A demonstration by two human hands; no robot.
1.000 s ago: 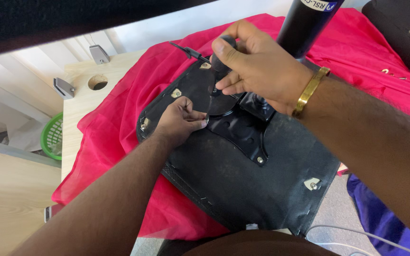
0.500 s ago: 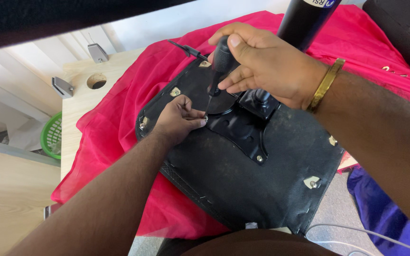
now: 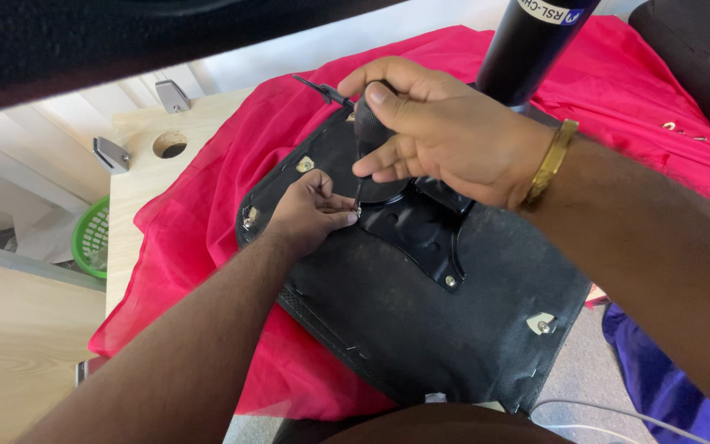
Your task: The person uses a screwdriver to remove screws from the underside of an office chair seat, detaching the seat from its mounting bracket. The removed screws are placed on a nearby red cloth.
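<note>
Vs. the prior frame, the right hand [image 3: 445, 136] is rolled slightly left; the screwdriver [image 3: 365, 131], frame centre-top, is kept gripped by its fingers, tip on the metal plate [image 3: 421, 234]. A screw is pinched by left hand [image 3: 310, 210] fingers. Seat underside [image 3: 421, 321] lies on red cloth [image 3: 207, 214] over the bench [image 3: 137, 177]. Green basket [image 3: 90, 238] at left: contents not discernible.

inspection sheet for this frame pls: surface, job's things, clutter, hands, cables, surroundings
Surface: pale wooden table with a round hole, draped in red cloth.
Job's things: upturned black seat base, black metal plate, black cylinder; screwdriver tip at a plate corner.
Clutter: small metal bits on cloth.
Hands: right hand grips the screwdriver; left hand pinches at its tip.
Cables: pale cable bottom right.
Surroundings: green basket, white panels.
</note>
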